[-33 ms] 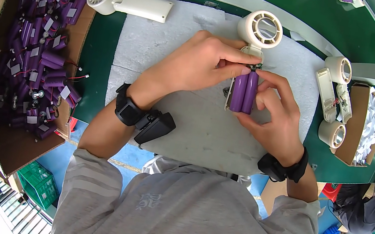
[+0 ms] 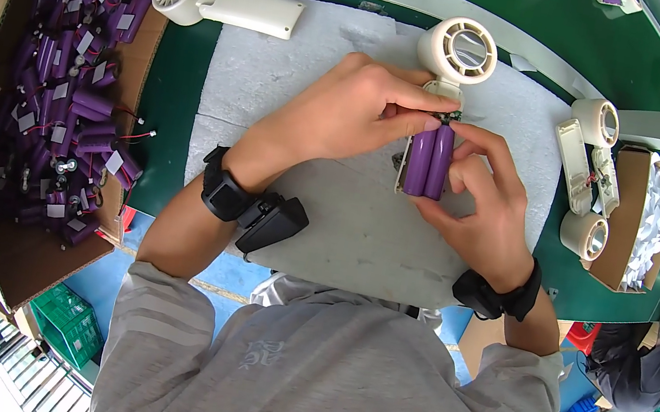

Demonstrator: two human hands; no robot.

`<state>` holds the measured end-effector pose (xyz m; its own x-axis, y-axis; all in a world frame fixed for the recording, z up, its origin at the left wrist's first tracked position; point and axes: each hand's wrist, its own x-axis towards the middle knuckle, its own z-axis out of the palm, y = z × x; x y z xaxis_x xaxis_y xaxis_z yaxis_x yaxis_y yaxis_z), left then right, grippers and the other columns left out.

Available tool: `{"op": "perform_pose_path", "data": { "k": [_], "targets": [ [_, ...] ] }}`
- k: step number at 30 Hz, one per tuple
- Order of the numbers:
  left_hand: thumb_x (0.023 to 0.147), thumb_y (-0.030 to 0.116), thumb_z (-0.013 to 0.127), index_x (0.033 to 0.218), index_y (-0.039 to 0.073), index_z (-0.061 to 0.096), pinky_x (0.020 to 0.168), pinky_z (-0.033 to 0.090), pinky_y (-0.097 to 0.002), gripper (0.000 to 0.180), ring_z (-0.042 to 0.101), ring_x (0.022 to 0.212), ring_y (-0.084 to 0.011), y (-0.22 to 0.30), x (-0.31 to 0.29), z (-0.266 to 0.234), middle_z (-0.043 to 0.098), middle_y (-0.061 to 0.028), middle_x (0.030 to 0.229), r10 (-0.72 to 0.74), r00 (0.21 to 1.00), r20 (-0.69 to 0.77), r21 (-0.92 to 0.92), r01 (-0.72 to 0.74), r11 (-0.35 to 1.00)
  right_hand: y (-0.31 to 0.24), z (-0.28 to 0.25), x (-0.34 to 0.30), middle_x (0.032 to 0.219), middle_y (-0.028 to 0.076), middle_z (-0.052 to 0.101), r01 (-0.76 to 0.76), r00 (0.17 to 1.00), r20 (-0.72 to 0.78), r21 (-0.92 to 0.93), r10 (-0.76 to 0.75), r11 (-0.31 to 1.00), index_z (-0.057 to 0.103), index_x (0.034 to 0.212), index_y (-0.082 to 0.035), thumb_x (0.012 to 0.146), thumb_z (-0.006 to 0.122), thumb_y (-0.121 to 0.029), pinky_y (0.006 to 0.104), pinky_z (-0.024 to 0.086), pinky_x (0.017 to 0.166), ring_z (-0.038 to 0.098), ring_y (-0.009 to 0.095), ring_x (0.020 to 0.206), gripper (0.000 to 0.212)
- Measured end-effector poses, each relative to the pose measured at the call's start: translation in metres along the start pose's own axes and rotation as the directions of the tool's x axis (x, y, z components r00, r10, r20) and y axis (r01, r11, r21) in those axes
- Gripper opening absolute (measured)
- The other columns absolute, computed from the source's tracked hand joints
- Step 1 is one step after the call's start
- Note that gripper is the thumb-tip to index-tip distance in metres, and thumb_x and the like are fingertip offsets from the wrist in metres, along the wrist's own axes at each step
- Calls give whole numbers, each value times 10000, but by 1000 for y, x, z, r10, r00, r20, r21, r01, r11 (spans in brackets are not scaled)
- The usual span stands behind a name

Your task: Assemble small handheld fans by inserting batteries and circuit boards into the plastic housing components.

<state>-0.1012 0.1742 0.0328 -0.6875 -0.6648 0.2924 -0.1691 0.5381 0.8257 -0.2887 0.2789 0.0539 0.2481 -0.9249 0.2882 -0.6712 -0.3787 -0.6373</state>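
Left grip [image 2: 355, 112] pinches fan [image 2: 458, 49], partly hiding circuit board [image 2: 451, 116] — right grip [image 2: 492, 210] clasps purple cells [image 2: 438, 163]

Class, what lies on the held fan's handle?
Two purple cylindrical cells, side by side, with part of a green circuit board at their far end. The left hand hides some of the board; most of the handle underneath is covered.

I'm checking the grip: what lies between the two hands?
The head view shows two purple cells, side by side on the white fan's handle, between left hand and right hand.
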Motion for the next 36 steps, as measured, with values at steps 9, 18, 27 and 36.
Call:
{"op": "perform_pose_path", "data": {
  "k": [9,18,27,36],
  "targets": [
    [722,84,809,1162,121,695,650,505,-258,456,614,683,-96,5,-1,-8,727,-87,915,-151,976,157,-88,166,982,-3,2,3,1161,116,535,-63,998,26,-27,64,998,483,808,-57,551,840,-8,349,547,683,629,251,872,443],
    [657,107,845,1144,112,702,650,508,-260,508,619,657,-119,8,4,-5,702,-75,785,-264,952,154,-130,284,950,-5,5,10,1184,99,504,-235,972,35,54,233,971,554,1039,-79,547,844,-23,368,561,781,617,303,964,574],
    [669,22,831,1178,97,684,663,505,-248,535,592,688,-73,6,0,-5,719,-42,858,-277,948,154,-181,303,936,3,0,7,1209,96,506,14,998,59,-53,-11,999,589,1188,-57,519,877,-73,368,562,820,621,289,995,728],
    [653,122,826,1146,130,703,652,518,-287,508,651,657,-161,4,-2,-6,706,-116,772,-233,961,149,-206,261,943,-8,4,1,1183,103,530,77,997,45,-208,-70,975,597,1163,-4,559,875,-96,342,575,771,634,273,964,671]
  ]
}}
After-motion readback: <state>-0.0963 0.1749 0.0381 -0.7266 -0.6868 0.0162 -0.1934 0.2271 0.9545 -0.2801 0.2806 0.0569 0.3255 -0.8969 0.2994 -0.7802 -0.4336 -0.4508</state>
